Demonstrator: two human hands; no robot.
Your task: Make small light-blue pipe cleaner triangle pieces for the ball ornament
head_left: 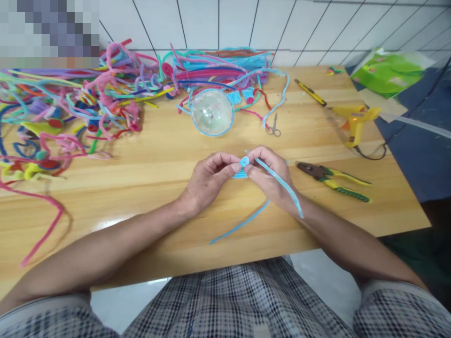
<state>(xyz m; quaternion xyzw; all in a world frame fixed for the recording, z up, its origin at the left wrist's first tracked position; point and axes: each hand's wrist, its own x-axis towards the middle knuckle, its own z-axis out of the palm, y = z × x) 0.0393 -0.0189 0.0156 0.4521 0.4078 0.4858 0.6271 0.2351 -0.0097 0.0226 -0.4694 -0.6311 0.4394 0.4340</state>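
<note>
Near the middle of the wooden table (158,159), my left hand (210,179) and my right hand (270,172) meet at a small coiled piece of light blue pipe cleaner (244,162). Thumb and fingers of each hand pinch it from either side. Below the coil, between the fingertips, more blue strands show, partly hidden. One blue pipe cleaner end (282,182) runs over the right hand to the wrist. Another blue strand (239,224) slants down over the tabletop from under the same hand.
Behind the hands are a clear round bowl (213,112) and small scissors (274,127). Pliers (333,180), a yellow glue gun (355,123) and a yellow cutter (310,92) lie at the right. Colourful pipe cleaners (112,89) pile up at the left and back.
</note>
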